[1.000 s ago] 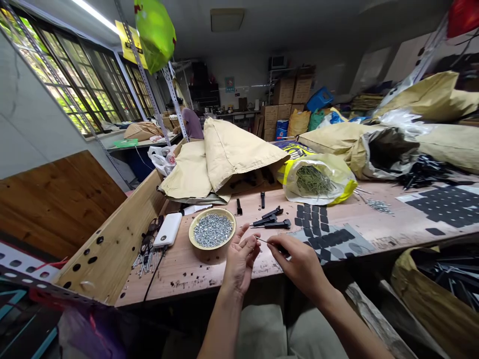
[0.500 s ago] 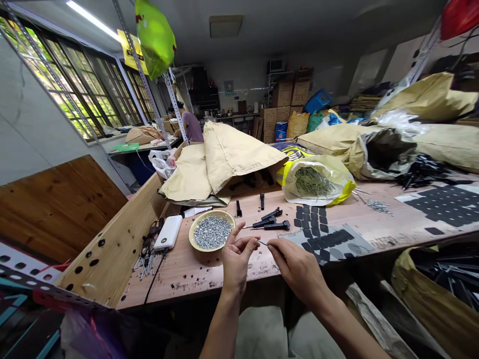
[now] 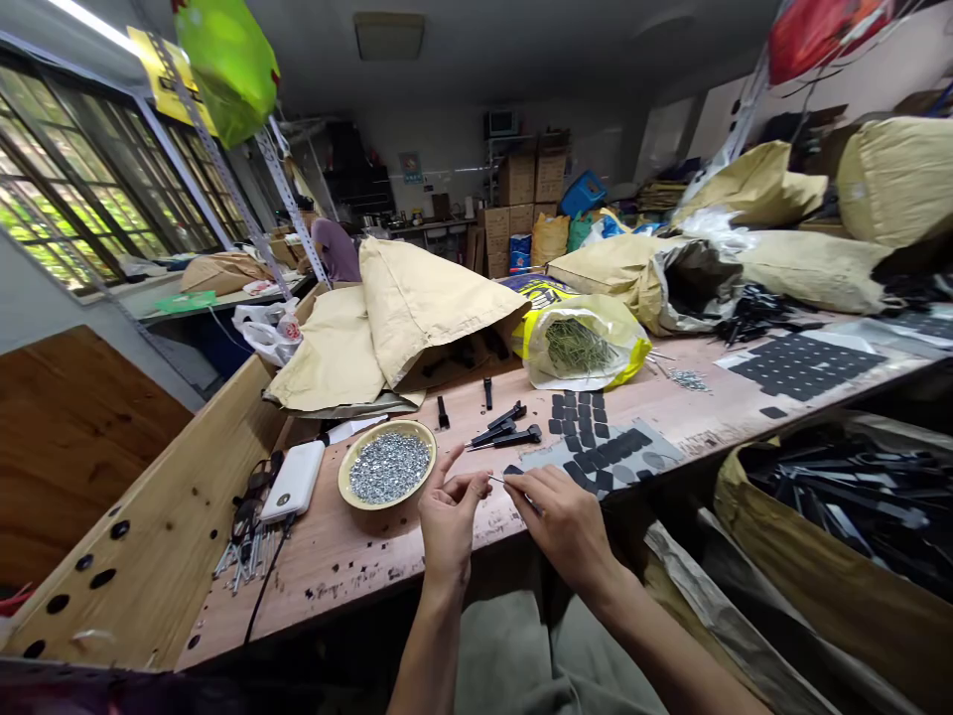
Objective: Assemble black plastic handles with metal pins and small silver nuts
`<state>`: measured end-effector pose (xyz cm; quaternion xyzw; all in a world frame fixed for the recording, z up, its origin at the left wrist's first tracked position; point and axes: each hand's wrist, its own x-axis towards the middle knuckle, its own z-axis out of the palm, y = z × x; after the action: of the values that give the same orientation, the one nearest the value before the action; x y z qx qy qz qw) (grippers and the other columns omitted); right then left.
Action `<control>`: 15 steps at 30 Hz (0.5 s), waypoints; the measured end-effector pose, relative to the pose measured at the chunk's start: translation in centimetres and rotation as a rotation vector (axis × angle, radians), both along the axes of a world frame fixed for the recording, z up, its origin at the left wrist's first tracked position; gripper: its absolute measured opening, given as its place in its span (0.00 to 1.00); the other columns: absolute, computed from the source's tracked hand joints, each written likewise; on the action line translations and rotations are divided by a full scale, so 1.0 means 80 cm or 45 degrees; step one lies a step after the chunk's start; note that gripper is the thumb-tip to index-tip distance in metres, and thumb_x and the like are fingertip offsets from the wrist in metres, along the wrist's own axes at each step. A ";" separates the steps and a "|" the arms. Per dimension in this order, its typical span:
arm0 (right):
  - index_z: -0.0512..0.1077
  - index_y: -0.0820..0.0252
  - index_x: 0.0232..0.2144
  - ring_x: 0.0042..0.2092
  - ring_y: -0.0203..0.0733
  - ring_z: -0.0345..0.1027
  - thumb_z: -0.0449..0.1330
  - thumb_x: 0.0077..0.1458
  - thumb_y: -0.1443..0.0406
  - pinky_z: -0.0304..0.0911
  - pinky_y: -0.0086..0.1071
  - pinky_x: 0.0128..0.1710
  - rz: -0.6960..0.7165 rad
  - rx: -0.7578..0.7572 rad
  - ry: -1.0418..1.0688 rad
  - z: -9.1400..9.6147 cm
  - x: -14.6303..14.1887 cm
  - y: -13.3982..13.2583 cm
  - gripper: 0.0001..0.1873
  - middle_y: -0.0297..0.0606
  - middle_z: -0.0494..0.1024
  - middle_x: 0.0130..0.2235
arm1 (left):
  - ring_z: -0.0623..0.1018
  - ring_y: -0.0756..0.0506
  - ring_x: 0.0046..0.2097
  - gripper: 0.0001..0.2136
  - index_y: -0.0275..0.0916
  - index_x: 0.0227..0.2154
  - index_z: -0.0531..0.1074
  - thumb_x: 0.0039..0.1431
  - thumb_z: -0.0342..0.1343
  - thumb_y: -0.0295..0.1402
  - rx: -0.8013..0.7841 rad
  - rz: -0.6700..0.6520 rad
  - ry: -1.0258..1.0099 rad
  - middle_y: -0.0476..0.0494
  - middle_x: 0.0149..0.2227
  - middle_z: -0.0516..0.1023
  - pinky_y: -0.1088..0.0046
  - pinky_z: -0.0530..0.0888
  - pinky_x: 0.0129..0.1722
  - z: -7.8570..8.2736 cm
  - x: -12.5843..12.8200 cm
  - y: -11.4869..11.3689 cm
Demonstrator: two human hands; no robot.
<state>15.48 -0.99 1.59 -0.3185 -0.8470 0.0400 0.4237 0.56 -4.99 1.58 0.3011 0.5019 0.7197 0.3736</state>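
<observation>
Over the table's front edge, my left hand has thumb and forefinger pinched at the left end of a thin metal rod; anything small between those fingertips is too fine to see. Closed on the rod's other end is my right hand, with something dark showing below its fingers. Left of my hands stands a round cream bowl full of small shiny metal nuts. Just beyond them lie several black plastic pieces with thin metal shafts, and two more short black pieces stand farther back.
Black pads lie on a grey sheet to the right. At left are a white power bank with a cable, glasses and loose bolts. Big paper sacks and a yellow-white bag line the back. A person sits far behind.
The view has swung to the right, so the table's contents appear farther left. My hands stay together at the thin metal rod, in nearly the same pose.
</observation>
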 end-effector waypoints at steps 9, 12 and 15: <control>0.77 0.57 0.37 0.37 0.42 0.69 0.56 0.69 0.66 0.62 0.33 0.34 -0.150 0.110 0.046 -0.003 0.007 -0.004 0.10 0.37 0.79 0.30 | 0.79 0.50 0.32 0.36 0.36 0.59 0.70 0.47 0.73 0.40 -0.044 -0.003 -0.011 0.48 0.29 0.82 0.76 0.75 0.39 0.004 0.017 0.002; 0.77 0.56 0.36 0.36 0.41 0.69 0.55 0.69 0.66 0.61 0.33 0.35 -0.124 0.075 0.053 -0.007 0.009 -0.003 0.11 0.37 0.79 0.31 | 0.79 0.50 0.33 0.37 0.36 0.61 0.69 0.48 0.72 0.40 -0.044 -0.027 -0.036 0.47 0.30 0.82 0.76 0.75 0.40 0.002 0.018 0.003; 0.77 0.57 0.41 0.36 0.40 0.72 0.53 0.71 0.64 0.62 0.32 0.37 -0.078 0.035 0.026 -0.011 0.010 -0.002 0.12 0.37 0.80 0.34 | 0.80 0.50 0.34 0.40 0.36 0.64 0.66 0.48 0.72 0.39 -0.040 -0.064 -0.039 0.45 0.33 0.83 0.74 0.76 0.43 0.001 0.015 0.003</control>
<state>16.24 -1.16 0.71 -0.3381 -0.8329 0.0183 0.4377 1.76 -4.77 1.66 0.2965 0.4995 0.7066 0.4041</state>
